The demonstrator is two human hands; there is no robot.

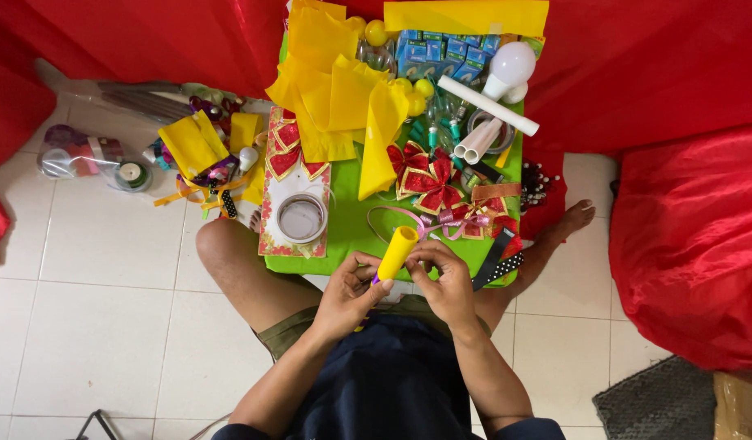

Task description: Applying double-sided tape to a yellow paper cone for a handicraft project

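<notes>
A yellow tube (398,252) wrapped in paper points up and away from me, over the near edge of a low green table (349,226). My left hand (351,291) grips its lower end, where a bit of purple shows. My right hand (443,279) pinches the same end from the right, fingers closed on it. A pink ribbon (400,213) loops on the table just beyond the tube.
On the table lie yellow paper sheets (337,90), red glitter bows (427,181), white pipes (486,110), a white bulb (510,65), blue boxes (441,49) and a tape roll (301,217). Craft clutter (205,159) sits on the tiled floor at left. Red cloth (694,236) surrounds.
</notes>
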